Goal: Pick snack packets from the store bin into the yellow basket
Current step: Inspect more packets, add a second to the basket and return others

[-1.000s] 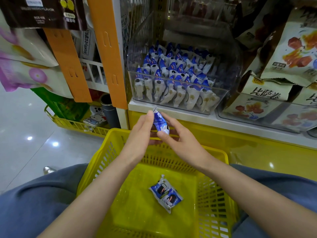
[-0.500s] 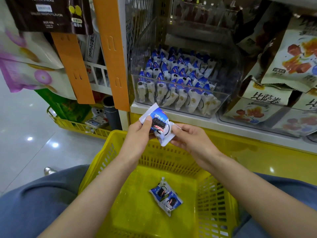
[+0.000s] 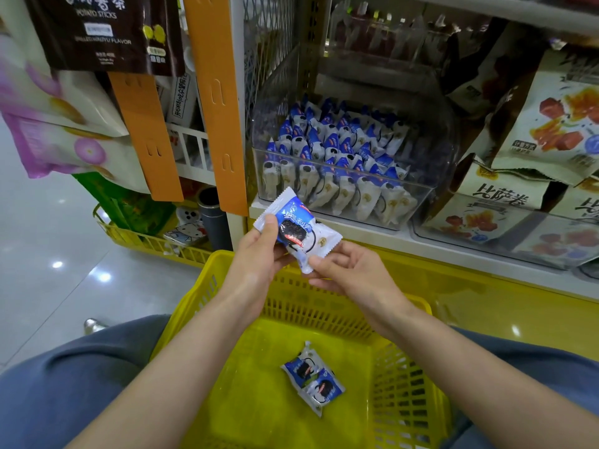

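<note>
left grip and right grip both pinched one blue-white snack packet above yellow basket far rim, two packets inside basket, store bin beyond basket, dark bag read "POTATO STICKS"

The bin sits on the shelf at twelve o'clock from the basket, which holds two packets.

Glossy pale tile floor at left, light glints on it. White shelf over yellow base panel. Orange hanging strips at shelf's left edge, wire mesh divider behind.
</note>
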Available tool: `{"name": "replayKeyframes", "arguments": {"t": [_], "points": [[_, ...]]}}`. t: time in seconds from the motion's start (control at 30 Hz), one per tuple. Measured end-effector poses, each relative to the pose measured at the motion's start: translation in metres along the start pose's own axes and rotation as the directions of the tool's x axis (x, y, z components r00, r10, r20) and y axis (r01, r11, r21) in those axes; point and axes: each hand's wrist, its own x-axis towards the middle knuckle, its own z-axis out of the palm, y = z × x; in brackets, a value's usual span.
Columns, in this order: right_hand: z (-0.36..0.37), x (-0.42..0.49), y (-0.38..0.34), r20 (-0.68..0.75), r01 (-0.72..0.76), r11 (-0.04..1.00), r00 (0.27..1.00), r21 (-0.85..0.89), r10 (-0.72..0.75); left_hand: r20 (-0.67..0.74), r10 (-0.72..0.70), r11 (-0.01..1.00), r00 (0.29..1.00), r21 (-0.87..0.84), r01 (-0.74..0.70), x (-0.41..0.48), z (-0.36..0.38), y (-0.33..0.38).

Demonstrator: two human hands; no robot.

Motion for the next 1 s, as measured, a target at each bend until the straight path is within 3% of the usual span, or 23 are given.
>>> {"name": "replayKeyframes", "arguments": {"t": [0.1, 0.23, 0.37, 0.43, 0.53, 0.67, 0.8, 1.0], "points": [[0.000, 0.000, -0.003, -0.027, 0.100, 0.985, 0.994, -0.143, -0.105, -0.019, 0.008, 1.000, 1.000, 0.010, -0.008, 0.000, 0.002, 0.004], [0.001, 0.000, -0.007, -0.055, 0.234, 0.862, 0.956, -0.450, -0.288, 0.021, 0.003, 1.000, 1.000, 0.005, -0.004, -0.002, 0.005, 0.014], [0.000, 0.000, -0.018, -0.049, 0.223, 0.885, 0.963, -0.409, -0.265, 0.243, -0.008, 0.979, 0.970, 0.198, -0.042, -0.008, 0.006, 0.028], [-0.001, 0.000, -0.023, 0.012, 0.256, 0.853, 0.959, -0.455, -0.281, 0.201, 0.033, 0.955, 0.979, 0.282, -0.090, -0.005, 0.003, 0.037], [-0.005, 0.005, -0.041, 0.128, 0.371, 0.685, 0.917, -0.628, -0.379, 0.140, 0.121, 0.928, 0.983, 0.335, -0.162, 0.007, -0.007, 0.053], [-0.013, 0.044, -0.089, 0.075, 0.467, 0.586, 0.820, -0.663, -0.568, 0.139, 0.242, 0.915, 0.960, 0.296, -0.274, 0.026, -0.019, 0.070], [-0.022, 0.122, -0.130, -0.016, 0.405, 0.497, 0.763, -0.768, -0.646, 0.093, 0.313, 0.910, 0.945, 0.257, -0.327, 0.038, -0.025, 0.075], [-0.040, 0.223, -0.140, -0.032, 0.147, 0.351, 0.888, -0.925, -0.458, 0.046, 0.349, 0.904, 0.936, 0.247, -0.349, 0.054, -0.024, 0.082]]}}
